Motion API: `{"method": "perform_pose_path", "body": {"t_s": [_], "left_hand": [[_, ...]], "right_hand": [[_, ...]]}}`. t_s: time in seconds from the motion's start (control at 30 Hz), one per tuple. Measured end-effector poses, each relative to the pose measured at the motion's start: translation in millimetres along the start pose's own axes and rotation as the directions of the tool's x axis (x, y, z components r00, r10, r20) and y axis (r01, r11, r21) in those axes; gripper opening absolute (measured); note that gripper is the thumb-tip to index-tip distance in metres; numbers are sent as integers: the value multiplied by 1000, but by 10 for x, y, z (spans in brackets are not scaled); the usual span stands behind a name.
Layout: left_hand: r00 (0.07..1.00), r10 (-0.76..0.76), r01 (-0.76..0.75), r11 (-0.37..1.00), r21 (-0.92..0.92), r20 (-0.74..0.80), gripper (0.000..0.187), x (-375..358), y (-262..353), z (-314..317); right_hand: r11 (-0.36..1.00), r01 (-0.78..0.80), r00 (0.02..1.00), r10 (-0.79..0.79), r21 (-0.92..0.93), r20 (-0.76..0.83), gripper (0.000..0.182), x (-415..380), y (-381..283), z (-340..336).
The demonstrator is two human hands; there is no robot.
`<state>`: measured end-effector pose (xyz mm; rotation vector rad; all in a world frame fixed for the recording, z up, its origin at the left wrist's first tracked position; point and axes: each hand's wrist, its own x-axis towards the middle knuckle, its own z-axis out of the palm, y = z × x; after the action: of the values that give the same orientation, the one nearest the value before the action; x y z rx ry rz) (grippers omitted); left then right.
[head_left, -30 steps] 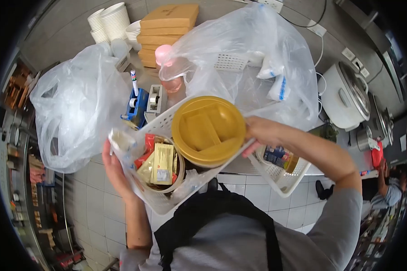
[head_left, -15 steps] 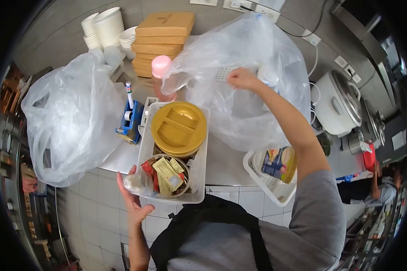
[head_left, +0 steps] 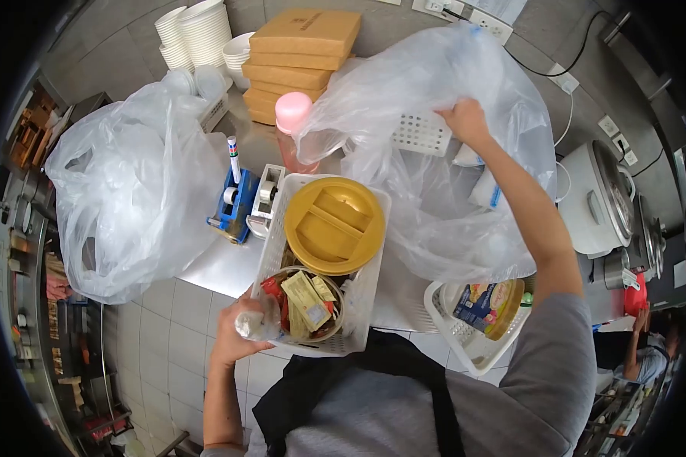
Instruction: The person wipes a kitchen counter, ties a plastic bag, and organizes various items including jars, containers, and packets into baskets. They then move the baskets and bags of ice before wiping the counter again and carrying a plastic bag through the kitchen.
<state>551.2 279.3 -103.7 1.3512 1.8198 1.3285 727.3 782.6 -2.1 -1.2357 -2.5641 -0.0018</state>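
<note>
My left hand (head_left: 238, 331) grips the near left corner of a white basket (head_left: 380, 251), beside a small clear bag (head_left: 253, 321). Inside the basket sit a round gold lid (head_left: 335, 226) and a round tub of sachets (head_left: 309, 303). My right hand (head_left: 465, 120) is closed on the edge of a large clear plastic bag (head_left: 427, 68), its fingertips pinched on the film. Just below those fingers a white perforated basket (head_left: 421, 135) shows under the bag.
Left are another plastic bag (head_left: 122, 206), a blue tape dispenser (head_left: 235, 202) and a pink-capped bottle (head_left: 293, 114). Brown boxes (head_left: 305, 34) and paper cups (head_left: 204, 34) stand behind. A second basket (head_left: 476, 350) is at the near edge, a cooker (head_left: 598, 198) right. Another person (head_left: 652, 358) is far right.
My left hand has gone from spread fingers to gripping the basket corner. My right hand has closed on the bag's edge and lifted it, showing more of the perforated basket.
</note>
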Motion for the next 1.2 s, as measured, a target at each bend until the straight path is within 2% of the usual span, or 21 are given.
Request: {"method": "perform_pose_path", "body": {"t_s": [0.03, 0.13, 0.33, 0.4, 0.5, 0.57, 0.6, 0.63, 0.67, 0.73, 0.77, 0.8, 0.87, 0.9, 1.03, 1.13, 1.2], "left_hand": [[1000, 9, -9, 1000, 11, 11, 59, 33, 4, -5], [991, 98, -102, 994, 44, 87, 54, 163, 64, -59], [901, 301, -333, 942, 54, 312, 52, 420, -89, -170], [888, 321, -358, 932, 54, 330, 52, 489, -96, -112], [897, 277, -346, 925, 158, 343, 56, 604, -22, 5], [914, 244, -320, 924, 207, 325, 68, 758, -6, 53], [920, 228, -309, 922, 233, 317, 74, 861, 4, 55], [913, 221, -302, 931, 203, 342, 61, 977, 37, 14], [923, 230, -307, 924, 229, 310, 62, 1095, 18, 8], [937, 246, -313, 907, 282, 249, 63, 1297, -37, 31], [937, 254, -327, 880, 344, 242, 64, 1368, -10, 44], [936, 264, -340, 849, 405, 232, 64, 1440, 23, 61], [939, 274, -338, 849, 406, 209, 58, 1566, 13, 156], [940, 270, -334, 845, 416, 206, 56, 1619, 29, 184], [970, 207, -244, 837, 489, 129, 47, 1723, 47, 163], [976, 208, -207, 806, 554, 62, 46, 1743, 47, 122], [982, 188, -171, 783, 598, 34, 48, 1761, 10, 111]], "right_hand": [[999, -26, 1000, 26, -41, -12, 45, -63, -110, -230], [987, 39, 991, -59, -156, -124, 44, -347, -193, -700], [899, -58, 965, -61, -435, -255, 34, -1244, -447, -1691], [863, -203, 957, 76, -462, -280, 34, -1535, -620, -2018], [832, -310, 921, 142, -460, -363, 35, -1946, -769, -2344], [794, -413, 889, 246, -445, -386, 37, -2207, -834, -2524], [804, -409, 885, 232, -433, -405, 38, -2340, -922, -2604], [786, -429, 874, 236, -446, -425, 38, -2469, -992, -2666], [767, -450, 863, 240, -458, -446, 39, -2596, -1052, -2725], [783, -517, 817, 333, -345, -470, 38, -2854, -1217, -2808], [757, -592, 779, 450, -277, -436, 37, -2963, -1318, -2846], [765, -549, 807, 379, -337, -453, 37, -3094, -1350, -2851], [764, -453, 855, 225, -459, -468, 36, -3333, -1400, -2873], [794, -493, 836, 320, -356, -445, 34, -3418, -1429, -2852], [902, -425, 803, 412, 71, -431, 31, -3531, -1510, -2509], [867, -494, 799, 424, -64, -427, 33, -3371, -1585, -2231], [912, -383, 839, 275, -149, -470, 34, -3148, -1609, -2046]]}}
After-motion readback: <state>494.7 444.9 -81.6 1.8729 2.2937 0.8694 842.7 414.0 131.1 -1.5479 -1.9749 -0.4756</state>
